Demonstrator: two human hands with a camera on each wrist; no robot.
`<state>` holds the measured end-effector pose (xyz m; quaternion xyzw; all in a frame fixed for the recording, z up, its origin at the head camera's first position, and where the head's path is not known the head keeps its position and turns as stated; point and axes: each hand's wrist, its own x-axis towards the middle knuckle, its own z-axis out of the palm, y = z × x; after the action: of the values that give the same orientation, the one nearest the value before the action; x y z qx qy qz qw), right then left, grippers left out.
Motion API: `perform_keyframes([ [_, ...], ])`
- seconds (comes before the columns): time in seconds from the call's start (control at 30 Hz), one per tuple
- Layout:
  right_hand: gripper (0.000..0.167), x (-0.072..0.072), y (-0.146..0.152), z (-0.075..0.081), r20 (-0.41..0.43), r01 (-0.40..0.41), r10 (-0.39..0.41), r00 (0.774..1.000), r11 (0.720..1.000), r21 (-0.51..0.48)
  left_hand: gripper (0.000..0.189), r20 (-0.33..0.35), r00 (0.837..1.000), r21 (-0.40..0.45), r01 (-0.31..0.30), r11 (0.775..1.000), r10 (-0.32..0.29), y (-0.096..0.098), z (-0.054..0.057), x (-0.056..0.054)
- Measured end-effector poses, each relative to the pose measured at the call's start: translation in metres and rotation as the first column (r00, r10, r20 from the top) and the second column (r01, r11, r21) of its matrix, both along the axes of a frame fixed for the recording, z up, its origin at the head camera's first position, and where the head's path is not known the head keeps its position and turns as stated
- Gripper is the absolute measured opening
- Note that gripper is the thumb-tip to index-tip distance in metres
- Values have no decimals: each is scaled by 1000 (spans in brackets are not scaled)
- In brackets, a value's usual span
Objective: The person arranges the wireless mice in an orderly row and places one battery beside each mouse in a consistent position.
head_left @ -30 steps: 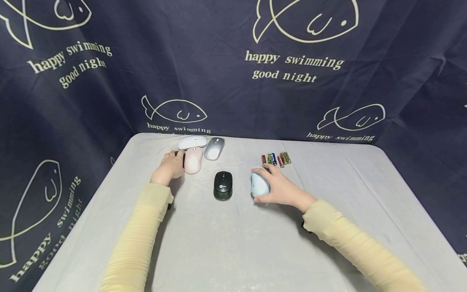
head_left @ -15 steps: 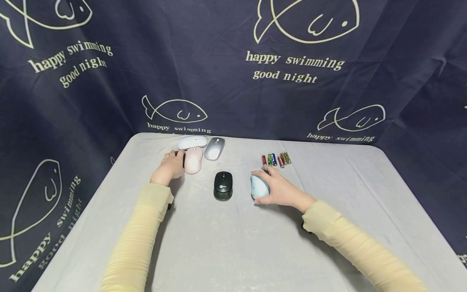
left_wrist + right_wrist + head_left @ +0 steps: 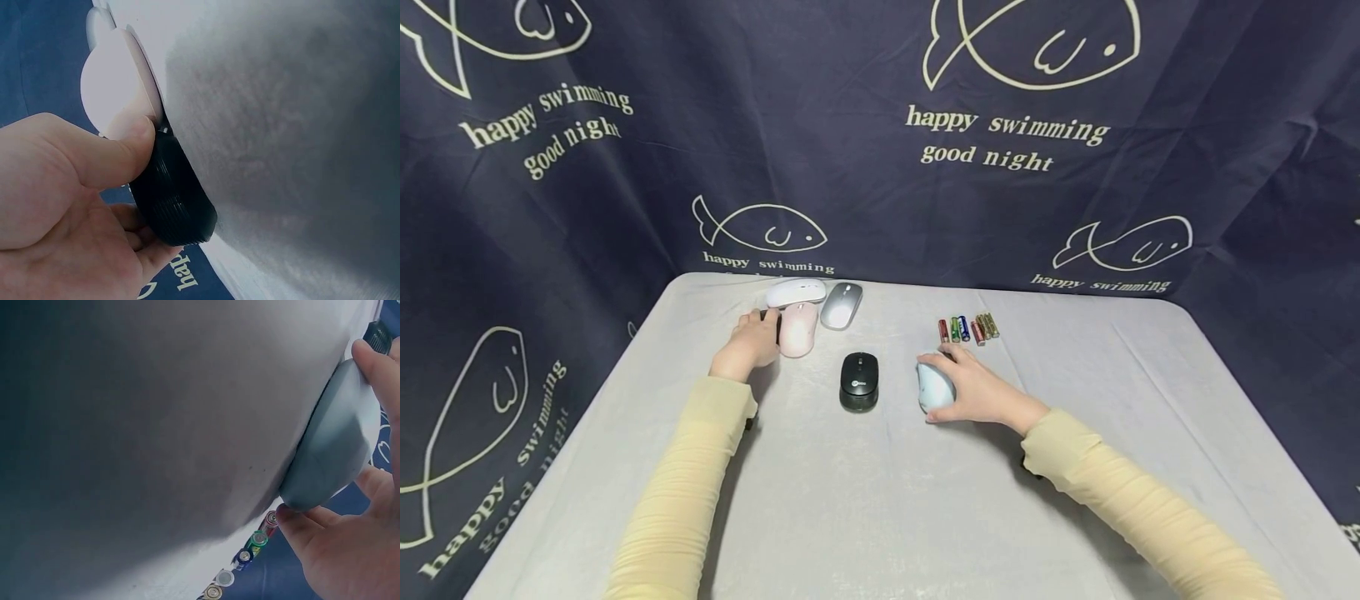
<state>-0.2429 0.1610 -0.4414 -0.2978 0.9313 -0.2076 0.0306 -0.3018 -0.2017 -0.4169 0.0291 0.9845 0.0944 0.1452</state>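
Note:
At the table's left side my left hand point(image 3: 748, 343) grips a black mouse with ribbed sides point(image 3: 175, 194), thumb on one side and fingers on the other. Right beside it lies a pink mouse point(image 3: 798, 329). My right hand point(image 3: 981, 390) holds a light blue mouse point(image 3: 935, 388) by its two ends, thumb at the near end and fingers at the far end. In the right wrist view this blue mouse point(image 3: 334, 440) sits low at the tabletop. Between the hands stands another black mouse point(image 3: 859, 379) with a small light logo.
Behind the pink mouse are a white mouse point(image 3: 795, 292) and a grey mouse point(image 3: 841, 306). A row of several small batteries point(image 3: 964, 328) lies just beyond the right hand. A dark blue fish-print curtain point(image 3: 880, 167) surrounds the pale table point(image 3: 880, 500).
My right hand and the light blue mouse have shifted slightly toward the near side, away from the batteries. The left hand and the other mice stay where they were.

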Motion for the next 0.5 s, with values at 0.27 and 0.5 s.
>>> perform_keyframes([
  [0.27,88,1,0,-1,-29,-15,14,999,1000,-10,64,-20,1000,13,-10,1000,10,0,-2,0],
  [0.5,88,1,0,-1,-18,-15,14,1000,1000,-19,63,-12,1000,13,-2,1000,3,-1,-3,0],
])
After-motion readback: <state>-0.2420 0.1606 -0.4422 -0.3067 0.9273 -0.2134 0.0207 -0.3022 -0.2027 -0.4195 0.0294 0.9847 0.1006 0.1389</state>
